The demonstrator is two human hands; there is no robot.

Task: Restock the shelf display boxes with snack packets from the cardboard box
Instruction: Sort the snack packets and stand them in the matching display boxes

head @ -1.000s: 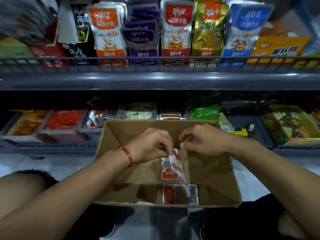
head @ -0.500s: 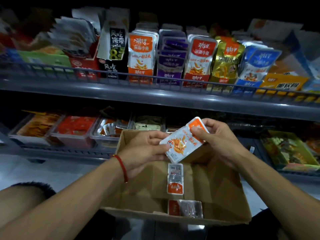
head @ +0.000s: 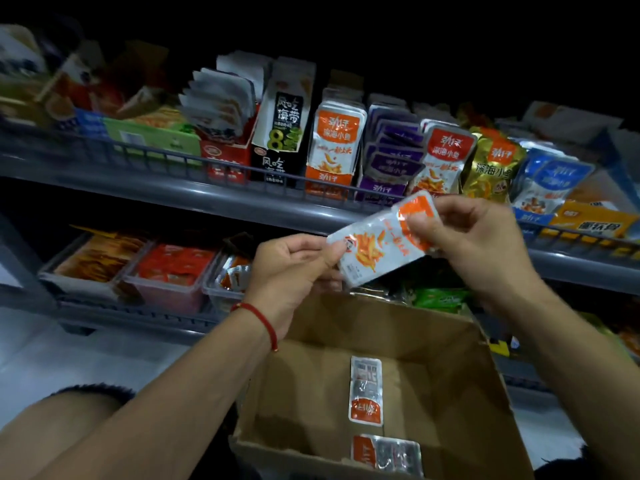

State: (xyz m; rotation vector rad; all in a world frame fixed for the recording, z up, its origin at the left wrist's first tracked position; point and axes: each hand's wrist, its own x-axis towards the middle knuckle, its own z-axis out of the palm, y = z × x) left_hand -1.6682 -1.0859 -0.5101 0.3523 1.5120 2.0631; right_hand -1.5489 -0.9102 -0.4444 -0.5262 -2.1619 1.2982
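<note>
Being held up above the far rim of the cardboard box (head: 433,375), in front of the upper shelf's front rail: one white-and-orange snack packet (head: 379,242), flat, glossy, tilted with its orange end up to the right. Being pinched at the lower left corner by the left hand (head: 294,268), thumb and fingers curled onto the edge; being pinched at the orange end by the right hand (head: 474,244), fingertips folded over it. Circling the left wrist, a red string bracelet (head: 261,322).

Lying on the brown floor of the box, two more packets: one silver-backed packet (head: 366,389) near the middle, lengthwise, orange end toward the near wall; another packet (head: 386,452) against the near wall, lying crosswise. Showing bare cardboard on both sides of them, with the flaps standing open.

Standing along the upper shelf (head: 207,199), behind a thin wire rail, upright display boxes packed with packets: an orange row (head: 334,147), a purple row (head: 391,157), a red-topped row (head: 446,157), then gold (head: 491,168) and blue (head: 550,181); a black carton (head: 284,126) just left of the orange row.

Sitting on the lower shelf, clear plastic tubs (head: 166,271) holding red and orange packets; green packets (head: 440,299) showing just beyond the box's far rim.
</note>
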